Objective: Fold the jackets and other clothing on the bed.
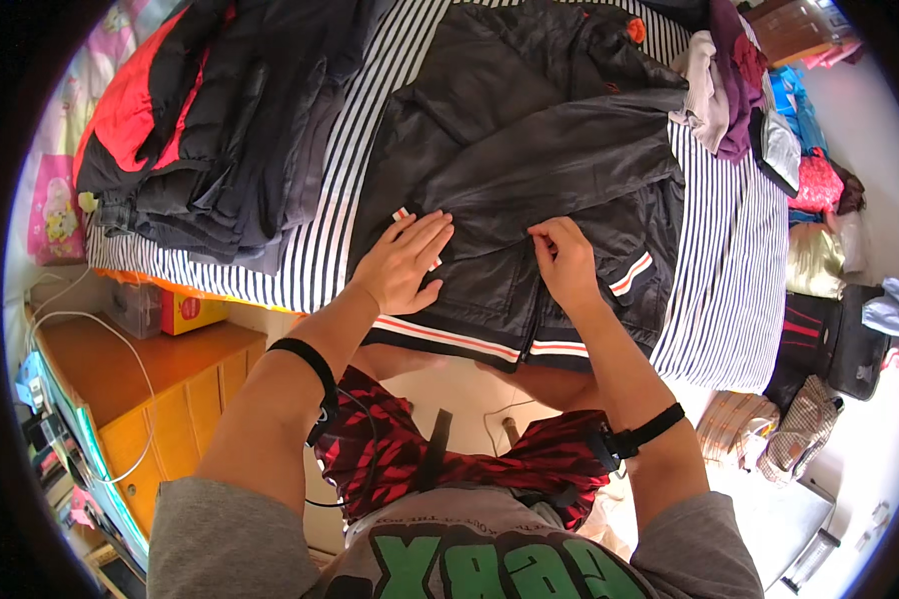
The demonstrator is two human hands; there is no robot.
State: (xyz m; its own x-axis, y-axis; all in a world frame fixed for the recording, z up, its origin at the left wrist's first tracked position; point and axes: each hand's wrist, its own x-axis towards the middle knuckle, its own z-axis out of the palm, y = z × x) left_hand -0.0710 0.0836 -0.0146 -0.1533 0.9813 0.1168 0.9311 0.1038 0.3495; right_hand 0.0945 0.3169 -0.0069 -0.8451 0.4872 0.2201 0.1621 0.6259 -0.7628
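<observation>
A black jacket (pixel 509 172) with white and red striped cuffs and hem lies spread on the striped bed sheet (pixel 727 277), its sleeves laid across the front. My left hand (pixel 404 266) rests flat, fingers spread, on the cuff of one sleeve, part of the cuff's stripe showing beside it. Near the front opening, my right hand (pixel 565 258) has its thumb and forefinger drawn together at the jacket's surface; whether cloth is pinched between them cannot be told. The other striped cuff (pixel 631 273) lies to the right of that hand.
Folded dark clothes (pixel 225 142), with a red and black puffer jacket on top, are stacked on the bed's left. Purple and pale garments (pixel 730 97) lie at its upper right. A wooden cabinet (pixel 187 389) stands lower left; bags (pixel 801 434) lie right of the bed.
</observation>
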